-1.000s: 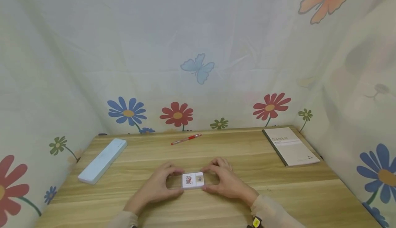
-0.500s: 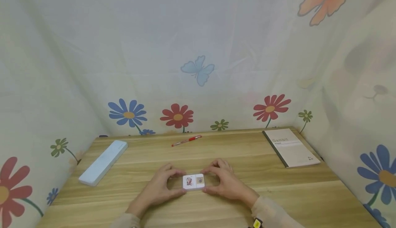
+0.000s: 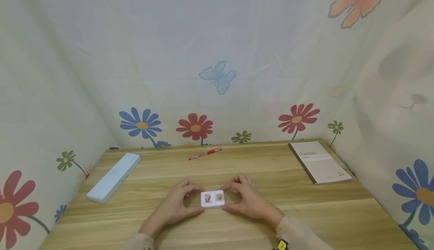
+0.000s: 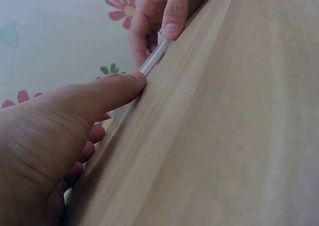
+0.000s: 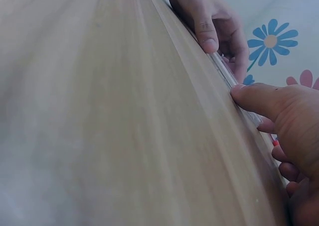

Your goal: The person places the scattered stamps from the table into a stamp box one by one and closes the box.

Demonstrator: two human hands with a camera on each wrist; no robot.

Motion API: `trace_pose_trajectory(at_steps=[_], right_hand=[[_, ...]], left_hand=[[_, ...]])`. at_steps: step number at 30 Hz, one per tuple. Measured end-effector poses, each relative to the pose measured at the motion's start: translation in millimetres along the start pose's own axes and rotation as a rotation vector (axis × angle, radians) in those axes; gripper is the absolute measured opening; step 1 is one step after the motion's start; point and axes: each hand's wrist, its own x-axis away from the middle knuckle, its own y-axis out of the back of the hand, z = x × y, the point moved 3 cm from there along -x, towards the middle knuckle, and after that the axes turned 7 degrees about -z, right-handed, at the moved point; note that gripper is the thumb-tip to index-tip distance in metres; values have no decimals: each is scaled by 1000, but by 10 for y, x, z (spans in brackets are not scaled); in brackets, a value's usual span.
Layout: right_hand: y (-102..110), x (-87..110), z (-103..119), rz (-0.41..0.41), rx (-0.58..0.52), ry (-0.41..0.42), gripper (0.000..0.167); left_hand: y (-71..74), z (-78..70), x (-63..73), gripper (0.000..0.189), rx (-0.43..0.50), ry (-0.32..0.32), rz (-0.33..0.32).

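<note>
A small flat clear case (image 3: 212, 198) lies on the wooden table in front of me. Through its top shows a white face with a red playing-card-like figure on the left and a tan square on the right. My left hand (image 3: 174, 203) grips the left end, index finger at the far corner and thumb at the near one. Mirroring it, my right hand (image 3: 249, 201) grips the right end the same way. In the left wrist view only the clear edge of the case (image 4: 155, 58) shows between the two thumbs, low along the tabletop.
Toward the back of the table (image 3: 162, 171) lies a red pen (image 3: 205, 154). A long pale blue box (image 3: 114, 177) sits at the left. A notebook marked "Gambit" (image 3: 320, 161) lies at the back right. Flower-printed curtain (image 3: 217, 35) encloses the back and sides.
My left hand has edged slightly right against the case over the last second. The case and my right hand stay in place; the view itself shifts a little.
</note>
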Motion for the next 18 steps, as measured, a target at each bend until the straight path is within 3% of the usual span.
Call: trace_pose_trajectory(at_steps=[18], right_hand=[[-14,-3,0,5,9,-4,55]], left_hand=[[8,-5,0,63,-21,-8,8]])
